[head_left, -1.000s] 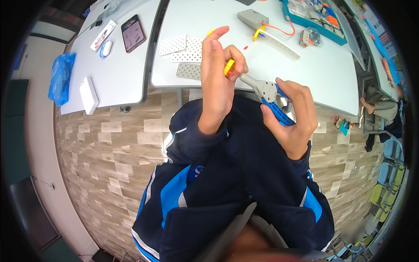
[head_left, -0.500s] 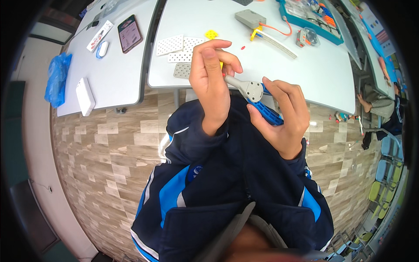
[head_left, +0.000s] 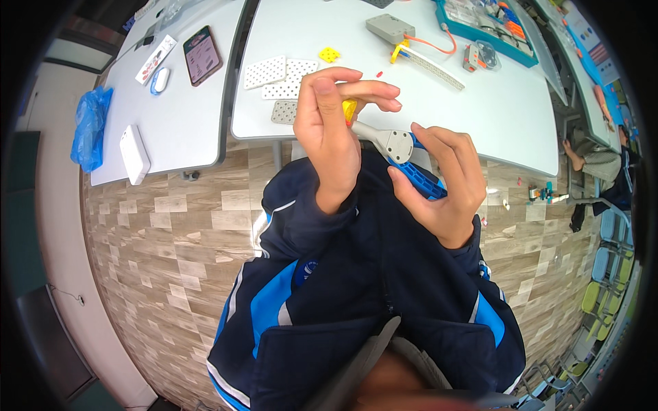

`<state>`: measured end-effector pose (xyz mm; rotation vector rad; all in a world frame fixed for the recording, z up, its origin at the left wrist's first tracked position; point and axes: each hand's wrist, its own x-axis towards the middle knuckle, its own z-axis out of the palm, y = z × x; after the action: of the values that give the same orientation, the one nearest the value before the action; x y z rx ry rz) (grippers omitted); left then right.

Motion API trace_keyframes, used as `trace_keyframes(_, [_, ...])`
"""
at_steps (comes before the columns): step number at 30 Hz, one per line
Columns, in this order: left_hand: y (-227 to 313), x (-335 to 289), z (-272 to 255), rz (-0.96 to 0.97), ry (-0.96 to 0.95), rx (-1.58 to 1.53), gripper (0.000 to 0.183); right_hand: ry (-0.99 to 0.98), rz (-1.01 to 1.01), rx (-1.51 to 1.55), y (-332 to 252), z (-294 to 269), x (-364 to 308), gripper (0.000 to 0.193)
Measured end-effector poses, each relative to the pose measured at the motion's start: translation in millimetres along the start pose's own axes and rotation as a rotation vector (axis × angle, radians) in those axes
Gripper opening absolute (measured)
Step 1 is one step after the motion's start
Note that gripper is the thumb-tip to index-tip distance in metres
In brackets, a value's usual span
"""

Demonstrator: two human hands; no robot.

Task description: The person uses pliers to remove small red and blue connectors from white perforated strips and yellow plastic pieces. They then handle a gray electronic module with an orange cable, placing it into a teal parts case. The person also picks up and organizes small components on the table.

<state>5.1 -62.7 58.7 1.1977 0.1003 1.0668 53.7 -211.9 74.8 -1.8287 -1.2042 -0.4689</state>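
Note:
My right hand (head_left: 449, 185) holds a pair of plastic pliers with a grey head (head_left: 396, 145) and blue handles (head_left: 418, 179). Its thumb is on one handle and its fingers are on the other, with the handles spread apart. The narrow grey nose reaches left to a small yellow building piece (head_left: 349, 109), where a bit of red shows at the tip. My left hand (head_left: 332, 130) is bent round the yellow piece, its thumb raised and fingers curved over to the right. The hand hides most of the piece and its exact grip.
On the white table (head_left: 507, 123) lie white perforated plates (head_left: 266, 72), a grey plate (head_left: 284, 111), a yellow piece (head_left: 329, 54) and a grey box (head_left: 389, 29) with an orange cable. Behind stands a teal parts tray (head_left: 480, 31). A phone (head_left: 203, 55) and blue bag (head_left: 91, 130) are left.
The fingers of my left hand have stretched a little to the right, and more of the yellow piece shows. The pliers and my right hand stay nearly in place.

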Motion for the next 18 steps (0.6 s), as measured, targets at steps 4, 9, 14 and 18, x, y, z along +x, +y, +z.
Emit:
trace_keyframes(4, [0.9,-1.5,-0.4,0.024,-0.005,0.028,0.037,-0.001,-0.024,-0.024,-0.3,-0.9,-0.3,0.051])
trace_keyframes(9, [0.6,-1.8,0.0,0.153,-0.035,0.116,0.036,0.015,-0.031,-0.042,-1.5,2.4,0.0,0.051])
trace_keyframes(14, [6.3,-3.7,-1.3,0.070,0.017,0.054,0.036,0.014,-0.030,-0.018,-3.9,-2.9,3.3,0.052])
trace_keyframes(18, [0.2,-9.1,0.0,-0.010,0.001,-0.163,0.035,-0.030,0.009,0.016,1.0,6.4,-7.8,0.051])
